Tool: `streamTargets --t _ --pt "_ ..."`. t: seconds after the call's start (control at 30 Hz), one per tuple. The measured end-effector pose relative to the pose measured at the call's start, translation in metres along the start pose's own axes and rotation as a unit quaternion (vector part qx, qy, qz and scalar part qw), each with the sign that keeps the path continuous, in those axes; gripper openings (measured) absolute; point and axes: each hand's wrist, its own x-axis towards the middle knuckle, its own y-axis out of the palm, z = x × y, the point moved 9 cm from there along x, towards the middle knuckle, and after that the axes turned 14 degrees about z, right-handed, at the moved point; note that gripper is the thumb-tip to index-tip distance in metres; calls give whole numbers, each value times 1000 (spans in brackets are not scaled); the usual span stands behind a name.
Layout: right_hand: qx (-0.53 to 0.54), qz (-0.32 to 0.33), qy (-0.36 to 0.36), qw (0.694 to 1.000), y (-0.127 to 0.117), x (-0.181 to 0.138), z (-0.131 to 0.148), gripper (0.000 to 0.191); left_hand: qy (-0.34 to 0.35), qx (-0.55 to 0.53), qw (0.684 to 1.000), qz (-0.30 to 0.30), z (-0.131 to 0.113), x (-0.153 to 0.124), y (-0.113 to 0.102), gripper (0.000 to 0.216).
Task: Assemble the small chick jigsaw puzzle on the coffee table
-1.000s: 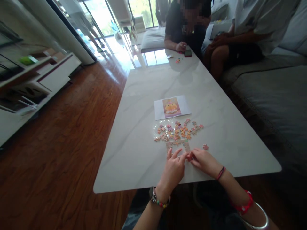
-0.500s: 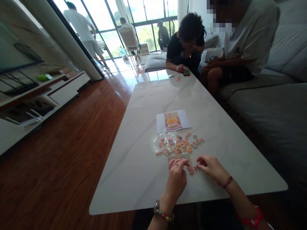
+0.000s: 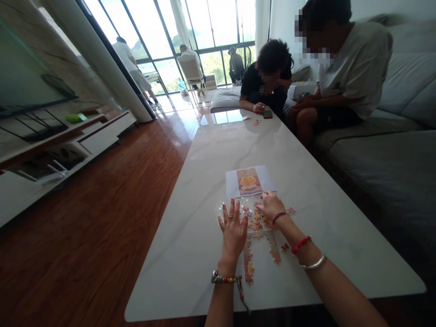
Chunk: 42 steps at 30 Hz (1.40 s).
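Note:
Over the left side of the loose jigsaw puzzle pieces (image 3: 257, 222), my left hand (image 3: 233, 229) is open, its fingers spread. My right hand (image 3: 271, 208) reaches onto the upper right of the same pile, fingers curled and closed; whatever they hold is hidden. Nearer me lies a partly joined puzzle border (image 3: 248, 268), a top strip with a longer left side and a shorter right side. A small reddish puzzle piece (image 3: 284, 247) lies apart to the right of that border. Behind the pile sits a paper sheet (image 3: 231, 184) printed with a yellow character picture (image 3: 248, 180).
The white marble-look table (image 3: 177, 254) has rounded front corners. At its far end are a phone (image 3: 268, 114), a few small pieces (image 3: 255, 122) and a person's hand (image 3: 259, 108). Another person sits on the grey sofa (image 3: 381, 159) at the right. A low cabinet (image 3: 102, 136) stands left.
Both hands have moved forward from the border to the loose pieces. My left hand has spread its fingers and uncovered the border; a reddish piece now lies alone beside it. The view has tilted up.

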Motion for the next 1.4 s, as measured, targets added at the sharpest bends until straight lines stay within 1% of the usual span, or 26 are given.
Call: streamTargets --t 0.1,0.17,0.27,0.43,0.5,0.57,0.67,0.77,0.83,0.93,1.07,1.17,1.3,1.4 --pt "-3 1 -7 1000 7 4 6 9 -5 -5 1000 8 3 1 6 50" --pt "4 -4 -19 1000 9 3 5 10 -6 -8 1000 14 5 2 10 50" --pt "25 -16 -39 999 5 0 -2 11 -6 -9 1000 20 7 1 13 50" --pt "81 -24 -86 993 -2 -18 -10 13 -2 -4 1000 21 8 0 13 48" --pt "104 -23 -112 988 -1 -26 -10 13 1 -2 1000 24 7 0 13 47" --pt "97 -19 -124 987 3 -32 -8 13 7 2 1000 27 5 -1 13 45" --pt "39 -8 -105 994 8 -30 -9 14 14 9 1000 25 3 -2 12 44" --pt "2 0 -85 996 7 -21 -5 15 15 16 1000 22 4 -2 13 42" --pt "9 12 -81 997 6 -14 1 16 15 19 1000 19 5 -3 13 43" --pt "21 39 -60 997 12 -6 9 15 17 25 999 14 4 -4 12 42" --pt "20 53 -15 998 22 1 10 11 18 33 999 12 3 -5 11 42" --pt "33 64 6 997 26 8 11 6 14 31 999 16 4 -7 11 42" --pt "76 70 1 995 24 17 19 12 8 26 999 22 7 -8 10 40" --pt "129 71 -22 989 17 8 23 14 20 15 1000 12 7 -10 6 39"
